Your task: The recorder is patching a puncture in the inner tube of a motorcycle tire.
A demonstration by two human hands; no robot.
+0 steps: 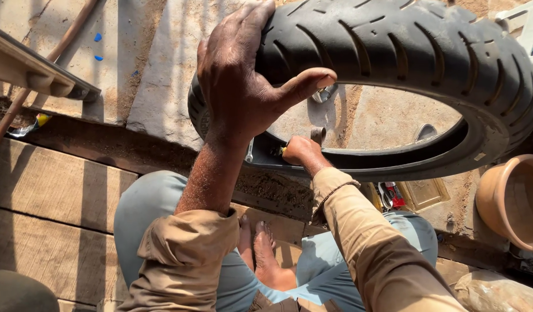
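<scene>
Here the left hand [243,86] spreads its fingers [252,26] over the tyre [405,52] at upper centre, thumb inside; the right hand [300,151] clenches a tool [317,136] at the tyre's lower inner edge.

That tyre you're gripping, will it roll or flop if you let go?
The tyre stands on edge, so it would probably roll or tip once the left hand lets go. Its thick grooved rubber looks stiff and grippy, not floppy.
</scene>
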